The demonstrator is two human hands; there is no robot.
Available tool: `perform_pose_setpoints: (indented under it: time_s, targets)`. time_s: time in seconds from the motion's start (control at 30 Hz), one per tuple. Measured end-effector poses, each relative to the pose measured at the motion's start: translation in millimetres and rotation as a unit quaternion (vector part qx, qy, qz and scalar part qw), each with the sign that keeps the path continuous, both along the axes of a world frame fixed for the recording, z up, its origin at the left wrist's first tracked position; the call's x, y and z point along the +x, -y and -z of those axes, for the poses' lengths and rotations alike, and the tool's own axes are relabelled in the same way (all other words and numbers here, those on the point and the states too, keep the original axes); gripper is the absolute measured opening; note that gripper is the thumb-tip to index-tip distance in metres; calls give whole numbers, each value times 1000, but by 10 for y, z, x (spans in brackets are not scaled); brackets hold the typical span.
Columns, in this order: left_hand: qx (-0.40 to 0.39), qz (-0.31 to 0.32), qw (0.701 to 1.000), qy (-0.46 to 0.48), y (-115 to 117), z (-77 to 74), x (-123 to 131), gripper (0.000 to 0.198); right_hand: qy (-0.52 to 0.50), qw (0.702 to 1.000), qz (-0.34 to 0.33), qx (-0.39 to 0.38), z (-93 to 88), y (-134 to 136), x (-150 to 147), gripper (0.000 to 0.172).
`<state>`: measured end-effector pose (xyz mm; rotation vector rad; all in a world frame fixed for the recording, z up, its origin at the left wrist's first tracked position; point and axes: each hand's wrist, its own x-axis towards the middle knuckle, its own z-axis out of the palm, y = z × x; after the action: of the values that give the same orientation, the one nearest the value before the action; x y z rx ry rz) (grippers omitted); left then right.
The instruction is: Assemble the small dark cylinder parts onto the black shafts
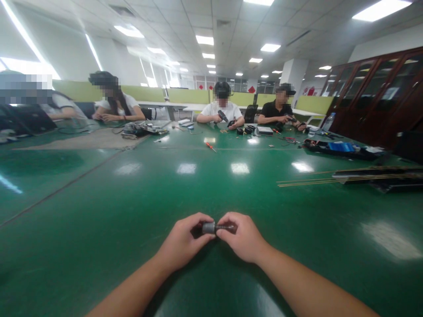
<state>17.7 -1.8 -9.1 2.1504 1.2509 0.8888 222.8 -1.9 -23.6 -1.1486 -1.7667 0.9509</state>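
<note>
Just above the green tabletop, close in front of me, my two hands meet over a small part. Between thumb and fingers, my left hand (181,241) pinches a short grey metal cylinder (208,227). A thin, dark, ridged rod (226,227) runs from the cylinder's right end, in line with it. My right hand (246,237) is closed on this rod with thumb and fingertips. Whether rod and cylinder are joined or only touching, I cannot tell. The rod's far right end lies partly hidden in my right hand.
An orange-handled screwdriver (210,146) lies ahead on the green table (158,198). Long thin brass-coloured rods (307,181) stick out from the right, near a black tray (346,149) of parts. Several people sit across the table, among them a person (220,112) holding a dark power tool.
</note>
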Motion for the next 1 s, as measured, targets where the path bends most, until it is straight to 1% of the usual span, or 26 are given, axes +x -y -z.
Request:
perform_pose_setpoints:
  time_s: [0.17, 0.67, 1.0]
  targets:
    - [2, -4, 1000, 5, 9, -19, 11, 19, -5, 1000, -1, -10, 5, -9, 7, 5]
    - [-2, -7, 1000, 17, -7, 6, -10, 20, -5, 1000, -1, -15, 20, -3, 0, 7]
    - [-4, -10, 1000, 16, -4, -5, -8, 19, -4, 1000, -2, -13, 35, -8, 4, 8]
